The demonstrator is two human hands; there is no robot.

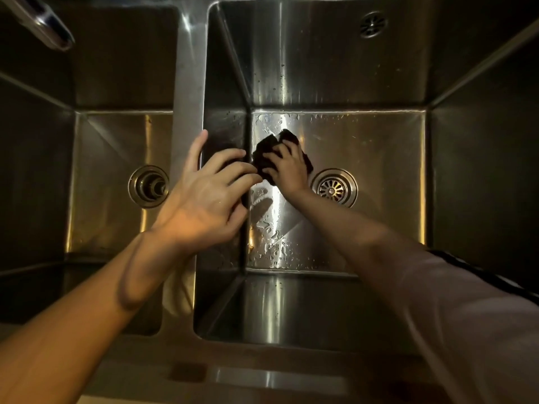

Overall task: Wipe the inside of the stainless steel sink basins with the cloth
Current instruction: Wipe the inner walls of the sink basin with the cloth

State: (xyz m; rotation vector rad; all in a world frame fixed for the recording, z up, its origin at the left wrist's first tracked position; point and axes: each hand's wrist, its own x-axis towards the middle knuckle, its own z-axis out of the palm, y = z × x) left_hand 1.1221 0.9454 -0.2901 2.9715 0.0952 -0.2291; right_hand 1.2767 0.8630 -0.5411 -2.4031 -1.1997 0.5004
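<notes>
- Down on the floor of the right basin (379, 147), the right hand (287, 167) presses a dark cloth (264, 154) against the wet steel, fingers curled over the bunched fabric and grasping it.
- The cloth lies crumpled under and around that hand, near the basin's left wall, and pokes out past the fingertips on the far side.
- The left hand (204, 196) reaches in from the left over the divider (186, 118) between the two basins; its thumb lies along the divider's top, and its fingers, loosely spread and only slightly bent, point towards the cloth. The fingertips are at the cloth's near edge — touching or just short of it, I cannot tell which. It grasps nothing that shows.
- Just right of the right hand's wrist sits the round drain strainer (334, 188) of the right basin.
- Water beads and streaks (271, 243) cover the basin floor on the near side of the hands.
- On the basin's far wall, well beyond the hands and to the right, is a small round overflow grille (373, 24).
- Left of the left hand is the left basin (110, 182), with its own open drain (148, 186).
- A tap spout (48, 26) juts in above the left basin's far corner.
- The right arm wears a pale sleeve (472, 316); the left forearm is bare.
</notes>
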